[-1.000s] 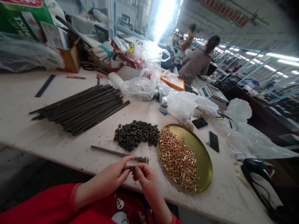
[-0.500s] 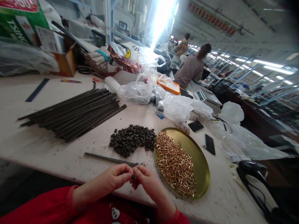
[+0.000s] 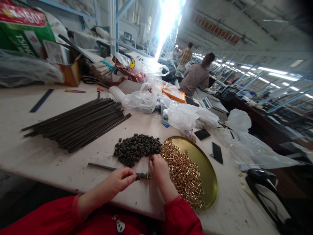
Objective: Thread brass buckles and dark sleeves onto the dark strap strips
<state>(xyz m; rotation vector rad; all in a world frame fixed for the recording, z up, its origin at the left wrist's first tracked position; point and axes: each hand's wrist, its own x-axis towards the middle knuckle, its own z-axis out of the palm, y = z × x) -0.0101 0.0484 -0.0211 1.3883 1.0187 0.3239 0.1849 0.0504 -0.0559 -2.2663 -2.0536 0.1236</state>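
Note:
My left hand (image 3: 122, 180) is closed in a pinch just over a long narrow dark strip (image 3: 101, 166) lying near the table's front edge. Whether anything is between its fingertips is hidden. Past those fingertips, the strip's right end carries small dark and gold-coloured pieces (image 3: 145, 176). My right hand (image 3: 160, 168) has its fingers closed on a small dark loop (image 3: 151, 159), at the right edge of a heap of such loops (image 3: 135, 147). Beside that hand, a round gold tray (image 3: 209, 176) holds a pile of small gold rectangular rings (image 3: 182, 168).
A bundle of dark strips (image 3: 80, 122) lies at the left. Behind are plastic bags (image 3: 182, 116), an orange-edged box (image 3: 173, 93) and a scale (image 3: 212, 104). A phone (image 3: 217, 152) and a black flat object (image 3: 202, 134) lie right of the tray. Two people are farther back.
My hands were together above the strip's right end and have separated. The right hand moved up and right to the loop heap; the left shifted slightly left. The view tilted a little.

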